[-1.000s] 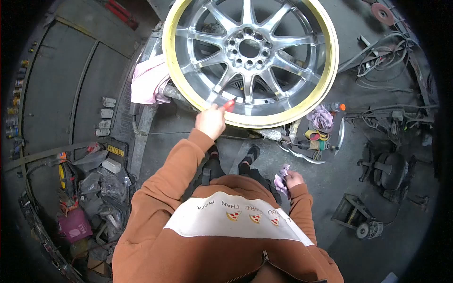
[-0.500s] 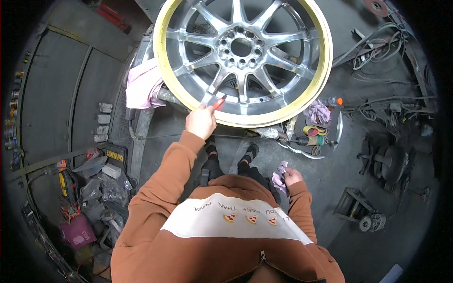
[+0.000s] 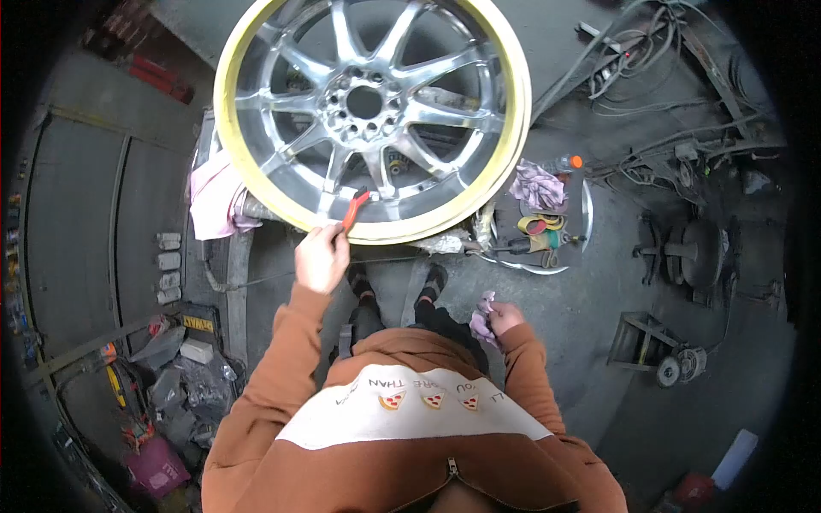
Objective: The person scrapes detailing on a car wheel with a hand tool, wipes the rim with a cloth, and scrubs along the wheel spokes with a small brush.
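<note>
My left hand [image 3: 323,259] is closed around the lower end of a small red-handled tool [image 3: 353,208] with a dark head. Its exact kind is too small to make out. The dark head points into the lower part of a polished multi-spoke wheel rim [image 3: 373,224], whose outer lip is yellowish. Whether the head touches the metal I cannot tell. Down by my right side, my right hand [image 3: 506,317] grips a crumpled pale purple rag [image 3: 483,321], apart from the rim.
A pink cloth [image 3: 215,198] hangs left of the rim. On its right, a small stand carries another purple rag [image 3: 539,185], an orange-capped bottle [image 3: 571,162] and an air tool [image 3: 543,243]. Cables [image 3: 663,51] lie at upper right, a wheeled stool [image 3: 684,250] at right.
My view has shifted, so the rim and stand appear further left. The red-handled tool now stands more upright over the rim's lower edge. My right hand still holds the rag.
</note>
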`<state>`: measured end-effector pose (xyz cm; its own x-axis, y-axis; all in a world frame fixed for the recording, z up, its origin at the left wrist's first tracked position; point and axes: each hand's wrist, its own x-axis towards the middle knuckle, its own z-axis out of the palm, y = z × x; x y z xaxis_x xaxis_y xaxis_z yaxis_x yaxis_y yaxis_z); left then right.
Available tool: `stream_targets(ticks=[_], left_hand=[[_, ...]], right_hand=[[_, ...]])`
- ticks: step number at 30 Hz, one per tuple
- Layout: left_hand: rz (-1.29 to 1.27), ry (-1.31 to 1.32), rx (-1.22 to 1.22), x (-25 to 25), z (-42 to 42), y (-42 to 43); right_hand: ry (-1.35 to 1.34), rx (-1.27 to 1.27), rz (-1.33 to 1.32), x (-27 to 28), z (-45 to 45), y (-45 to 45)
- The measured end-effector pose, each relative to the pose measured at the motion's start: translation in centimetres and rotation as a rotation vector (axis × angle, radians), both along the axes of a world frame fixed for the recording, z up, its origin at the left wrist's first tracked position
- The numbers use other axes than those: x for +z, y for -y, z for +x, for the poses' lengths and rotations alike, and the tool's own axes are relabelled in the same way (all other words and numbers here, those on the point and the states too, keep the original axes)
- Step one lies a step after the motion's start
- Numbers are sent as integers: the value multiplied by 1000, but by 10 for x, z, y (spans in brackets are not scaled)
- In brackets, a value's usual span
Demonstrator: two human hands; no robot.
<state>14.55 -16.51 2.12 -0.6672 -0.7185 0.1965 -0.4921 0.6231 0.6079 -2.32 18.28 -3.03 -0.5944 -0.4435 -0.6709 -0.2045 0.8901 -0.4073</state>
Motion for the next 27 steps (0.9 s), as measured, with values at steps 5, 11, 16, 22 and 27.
stream_targets(ticks=[5, 11, 16, 22, 27], left_hand=[[80, -191, -363, 61, -37, -58], [6, 84, -559, 49, -144, -136], [-151, 332, -566, 17, -195, -148], [-306, 476, -588, -16, -249, -158], [-361, 496, -621, -39, -274, -164]], right_hand=[[8, -12, -2, -28, 0, -28], [-36, -91, -77, -23, 4, -47], [-20, -204, -110, -36, -6, -78], [7, -283, -164, -57, -11, -111], [-76, -319, -219, -72, -18, -131]])
